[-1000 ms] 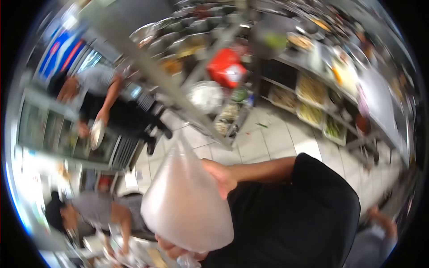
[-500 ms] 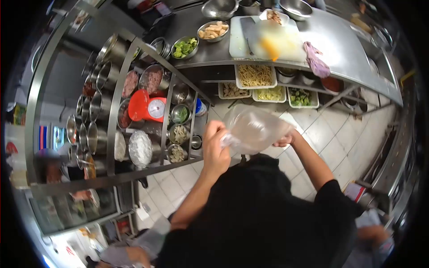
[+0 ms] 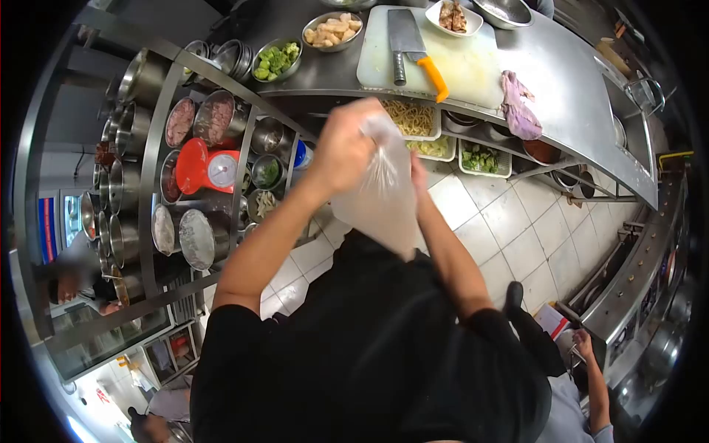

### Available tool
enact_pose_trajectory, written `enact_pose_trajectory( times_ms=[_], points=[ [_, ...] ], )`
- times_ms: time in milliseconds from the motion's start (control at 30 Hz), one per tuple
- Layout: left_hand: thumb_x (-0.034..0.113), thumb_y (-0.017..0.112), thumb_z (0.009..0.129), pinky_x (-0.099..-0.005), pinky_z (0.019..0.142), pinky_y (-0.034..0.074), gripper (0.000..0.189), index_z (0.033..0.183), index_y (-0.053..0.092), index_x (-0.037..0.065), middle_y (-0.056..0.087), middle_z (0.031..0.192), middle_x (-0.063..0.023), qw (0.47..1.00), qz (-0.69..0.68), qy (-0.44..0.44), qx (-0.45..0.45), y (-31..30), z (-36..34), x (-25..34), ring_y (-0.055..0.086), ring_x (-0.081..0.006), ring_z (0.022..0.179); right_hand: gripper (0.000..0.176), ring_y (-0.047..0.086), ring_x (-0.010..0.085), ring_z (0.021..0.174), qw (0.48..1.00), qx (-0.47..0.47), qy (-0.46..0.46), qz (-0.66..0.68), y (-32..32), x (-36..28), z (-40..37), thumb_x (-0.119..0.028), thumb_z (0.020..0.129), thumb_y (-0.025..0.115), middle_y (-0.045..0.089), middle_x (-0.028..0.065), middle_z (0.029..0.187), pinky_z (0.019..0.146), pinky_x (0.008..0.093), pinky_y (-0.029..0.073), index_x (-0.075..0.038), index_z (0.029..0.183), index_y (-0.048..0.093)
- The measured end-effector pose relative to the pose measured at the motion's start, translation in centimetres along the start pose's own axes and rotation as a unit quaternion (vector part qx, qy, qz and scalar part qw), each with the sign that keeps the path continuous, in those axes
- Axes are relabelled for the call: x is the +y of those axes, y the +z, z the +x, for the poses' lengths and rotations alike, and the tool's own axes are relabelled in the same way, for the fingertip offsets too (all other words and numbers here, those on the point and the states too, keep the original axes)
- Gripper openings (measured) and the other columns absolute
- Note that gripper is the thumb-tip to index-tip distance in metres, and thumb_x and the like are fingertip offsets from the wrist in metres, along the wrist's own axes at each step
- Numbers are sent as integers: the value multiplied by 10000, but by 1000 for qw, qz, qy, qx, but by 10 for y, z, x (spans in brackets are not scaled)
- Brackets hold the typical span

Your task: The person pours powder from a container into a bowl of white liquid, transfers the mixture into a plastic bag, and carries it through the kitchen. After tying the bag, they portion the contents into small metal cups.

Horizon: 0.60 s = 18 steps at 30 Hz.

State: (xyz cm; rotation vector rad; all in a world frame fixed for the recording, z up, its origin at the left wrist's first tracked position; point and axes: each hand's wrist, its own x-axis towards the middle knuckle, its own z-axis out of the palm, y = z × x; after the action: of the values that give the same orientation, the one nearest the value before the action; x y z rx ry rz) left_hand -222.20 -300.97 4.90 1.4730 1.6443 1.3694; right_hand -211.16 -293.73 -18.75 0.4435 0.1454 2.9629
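Observation:
A clear plastic bag [image 3: 388,192] hangs in front of my black shirt, its top gathered and twisted, its lower end narrowing to a corner. My left hand [image 3: 347,148] is closed around the gathered top, slightly blurred. At the bag's right edge my right hand [image 3: 419,177] is closed on the plastic, with most of its fingers hidden behind the bag. Nothing can be made out inside the bag. Just beyond my hands, a white container of noodles [image 3: 413,117] sits on the shelf under the counter, partly covered by the bag.
On the counter, a cleaver [image 3: 405,33] and an orange-handled knife [image 3: 432,77] lie on a cutting board [image 3: 473,70], near a purple cloth [image 3: 519,107]. A steel rack [image 3: 151,184] with bowls and a red scale [image 3: 193,166] stands left. Another person [image 3: 583,391] is behind, lower right.
The bag has gone from stretched sideways between both hands to hanging down, gathered at the top. My left hand rose; my right hand moved left, in behind the bag.

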Motion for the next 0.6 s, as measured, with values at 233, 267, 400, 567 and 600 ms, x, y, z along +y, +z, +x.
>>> enact_pose_trajectory(
  times_ms=[233,267,400,567,600],
  points=[
    [16,439,718,-213,557,332,86,714,522,-4,473,671,2,979,-184,-41,82,-74,36,-3,415,-70,622,758,596,466,781,962,-83,236,-108,-5,13,-4,-653,861,268,610,301,938,757,508,449,-31,1200,539],
    [8,451,703,-214,559,330,76,715,524,-5,470,681,6,983,-170,-15,67,-78,34,6,412,-68,627,847,597,466,776,966,-107,224,-71,15,-3,-8,-706,836,203,612,304,886,751,532,440,-11,1158,563],
    [-24,467,630,-260,586,354,84,701,511,-25,476,709,-57,995,-46,24,89,-70,16,26,453,-149,638,739,513,232,539,994,47,55,-77,27,-78,-28,-658,880,181,640,162,812,669,404,405,-104,1164,578],
    [-56,461,584,-351,637,400,181,758,506,-48,495,777,-142,947,219,79,220,-65,-8,40,514,-308,728,520,435,158,626,974,172,22,-144,40,-128,2,-506,943,305,591,34,765,687,318,365,-162,1281,500],
    [-55,459,581,-378,649,400,197,772,505,-48,491,795,-158,936,251,48,241,-65,-19,44,502,-347,755,494,476,161,668,968,175,48,-175,49,-126,16,-476,948,323,605,35,794,697,327,392,-158,1289,486]
  ],
)
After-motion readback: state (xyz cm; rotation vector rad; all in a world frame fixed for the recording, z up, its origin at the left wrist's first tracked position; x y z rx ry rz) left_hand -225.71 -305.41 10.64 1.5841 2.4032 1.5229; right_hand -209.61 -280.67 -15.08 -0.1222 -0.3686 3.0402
